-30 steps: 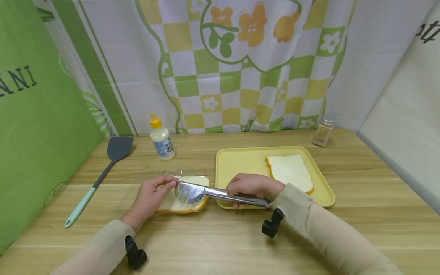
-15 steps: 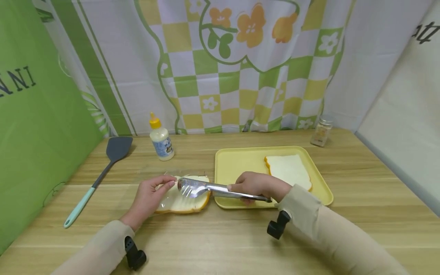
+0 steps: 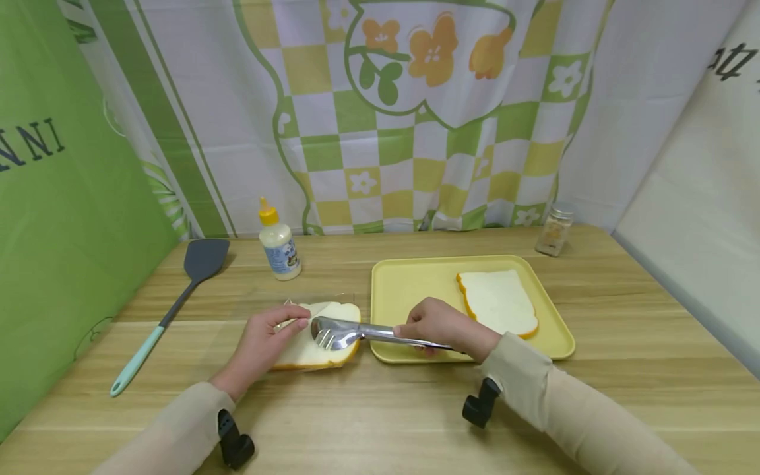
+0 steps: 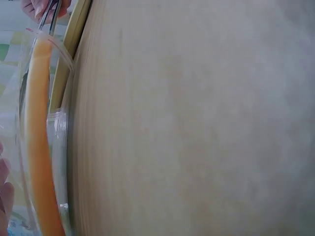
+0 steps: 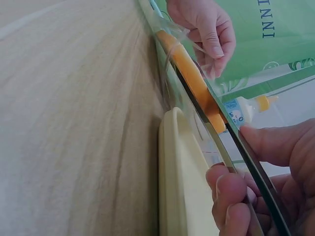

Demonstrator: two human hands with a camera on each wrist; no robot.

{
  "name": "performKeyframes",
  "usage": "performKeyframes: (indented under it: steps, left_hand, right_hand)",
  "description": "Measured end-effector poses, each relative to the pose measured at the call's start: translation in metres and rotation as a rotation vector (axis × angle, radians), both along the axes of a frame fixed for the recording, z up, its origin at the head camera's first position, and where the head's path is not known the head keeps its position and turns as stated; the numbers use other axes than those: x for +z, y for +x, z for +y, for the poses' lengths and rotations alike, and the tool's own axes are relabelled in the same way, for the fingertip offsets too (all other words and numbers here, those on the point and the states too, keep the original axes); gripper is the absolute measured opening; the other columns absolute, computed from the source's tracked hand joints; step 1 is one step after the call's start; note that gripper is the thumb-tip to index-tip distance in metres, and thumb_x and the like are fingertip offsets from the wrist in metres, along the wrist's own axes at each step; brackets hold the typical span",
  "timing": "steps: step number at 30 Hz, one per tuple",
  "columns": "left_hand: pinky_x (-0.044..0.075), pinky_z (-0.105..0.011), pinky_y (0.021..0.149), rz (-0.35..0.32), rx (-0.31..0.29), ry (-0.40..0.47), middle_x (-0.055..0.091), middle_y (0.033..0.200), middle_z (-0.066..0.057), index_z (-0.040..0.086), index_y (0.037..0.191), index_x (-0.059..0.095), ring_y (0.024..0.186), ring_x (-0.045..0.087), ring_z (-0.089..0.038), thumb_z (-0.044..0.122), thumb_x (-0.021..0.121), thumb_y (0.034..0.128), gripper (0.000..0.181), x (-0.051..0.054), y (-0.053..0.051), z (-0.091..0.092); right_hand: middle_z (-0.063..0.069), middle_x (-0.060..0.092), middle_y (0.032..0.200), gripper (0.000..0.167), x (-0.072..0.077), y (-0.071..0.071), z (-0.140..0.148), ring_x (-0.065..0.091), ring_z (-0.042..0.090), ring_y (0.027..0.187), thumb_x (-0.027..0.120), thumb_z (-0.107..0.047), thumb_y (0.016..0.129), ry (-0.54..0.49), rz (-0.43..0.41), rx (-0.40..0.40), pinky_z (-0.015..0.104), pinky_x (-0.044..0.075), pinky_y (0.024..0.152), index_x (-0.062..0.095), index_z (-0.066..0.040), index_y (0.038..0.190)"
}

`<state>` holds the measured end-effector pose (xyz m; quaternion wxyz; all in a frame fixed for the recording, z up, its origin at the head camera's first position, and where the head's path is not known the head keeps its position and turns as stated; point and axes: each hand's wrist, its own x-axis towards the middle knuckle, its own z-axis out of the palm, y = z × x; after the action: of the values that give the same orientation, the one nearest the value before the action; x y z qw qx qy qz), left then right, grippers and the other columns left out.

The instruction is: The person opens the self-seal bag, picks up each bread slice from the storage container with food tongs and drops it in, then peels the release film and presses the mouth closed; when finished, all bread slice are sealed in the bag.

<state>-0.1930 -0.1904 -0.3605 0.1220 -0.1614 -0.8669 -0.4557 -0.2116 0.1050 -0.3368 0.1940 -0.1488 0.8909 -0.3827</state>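
In the head view a white bread slice (image 3: 315, 356) with an orange crust lies at the left of the yellow tray, in a clear plastic bag (image 4: 59, 132). My left hand (image 3: 258, 343) pinches the bag film above the slice between thumb and fingers. Metal tongs (image 3: 341, 333) with a fork-like head lie over the slice, gripped along the arms by my right hand (image 3: 445, 326). In the right wrist view the slice's crust (image 5: 192, 73) sits between the two tong arms. The lower tong head is hidden in the head view.
On the yellow tray (image 3: 392, 277) lies a second bread slice (image 3: 499, 300). A squeeze bottle (image 3: 281, 247) with a yellow cap stands behind the bag. A grey spatula (image 3: 204, 257) with a mint handle lies far left. A spice jar (image 3: 555, 231) stands at the back right.
My right hand has shifted slightly right with the tongs, whose head now lies a little apart from my left fingertips. Less shiny film shows over the tongs' head. The left hand has hardly moved.
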Motion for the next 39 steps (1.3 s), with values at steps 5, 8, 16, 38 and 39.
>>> performKeyframes:
  steps: [5, 8, 16, 38, 39]
  left_hand:
    - [0.042, -0.035, 0.099, -0.010, -0.014, 0.000, 0.070, 0.096, -0.002, 0.009, 0.093, 0.072, 0.100, 0.062, -0.017, 0.009, 0.064, 0.0864, 0.010, -0.002, -0.002, 0.003]
    - [0.048, -0.035, 0.089, -0.014, -0.008, 0.004, 0.071, 0.096, -0.002, 0.009, 0.093, 0.072, 0.096, 0.062, -0.014, 0.009, 0.064, 0.0864, 0.010, -0.003, -0.003, 0.003]
    - [0.048, -0.036, 0.089, -0.042, 0.024, 0.008, 0.070, 0.098, -0.004, 0.007, 0.092, 0.072, 0.099, 0.061, -0.018, 0.008, 0.064, 0.0866, 0.010, -0.002, -0.002, 0.003]
    - [0.049, -0.035, 0.087, -0.025, -0.016, -0.012, 0.070, 0.096, -0.003, 0.010, 0.091, 0.072, 0.096, 0.061, -0.015, 0.008, 0.065, 0.0852, 0.009, -0.005, 0.000, 0.004]
    - [0.050, -0.034, 0.086, -0.020, -0.017, -0.017, 0.070, 0.096, -0.003, 0.010, 0.091, 0.072, 0.095, 0.061, -0.015, 0.008, 0.065, 0.0850, 0.009, -0.005, 0.000, 0.004]
  right_hand:
    - [0.000, 0.052, 0.047, 0.035, 0.001, -0.004, -0.003, 0.045, 0.011, 0.042, 0.064, -0.029, 0.087, -0.006, 0.012, 0.039, 0.022, 0.037, 0.046, 0.060, -0.005, 0.062]
    - [0.001, 0.052, 0.046, 0.035, 0.000, -0.005, -0.006, 0.045, 0.012, 0.043, 0.063, -0.029, 0.087, -0.003, 0.011, 0.047, 0.023, 0.037, 0.047, 0.060, -0.005, 0.062]
    - [0.000, 0.052, 0.047, 0.033, -0.003, -0.007, -0.008, 0.045, 0.011, 0.042, 0.064, -0.029, 0.087, -0.019, 0.014, 0.046, 0.022, 0.036, 0.045, 0.062, -0.005, 0.064]
    - [0.002, 0.055, 0.064, 0.009, -0.011, -0.007, -0.014, 0.047, 0.010, 0.047, 0.066, -0.016, 0.085, -0.168, -0.049, 0.023, 0.022, 0.045, 0.044, 0.068, -0.008, 0.089]
    - [0.003, 0.056, 0.064, 0.009, -0.011, -0.007, -0.013, 0.047, 0.010, 0.047, 0.066, -0.016, 0.085, -0.181, -0.065, 0.023, 0.022, 0.046, 0.045, 0.068, -0.008, 0.090]
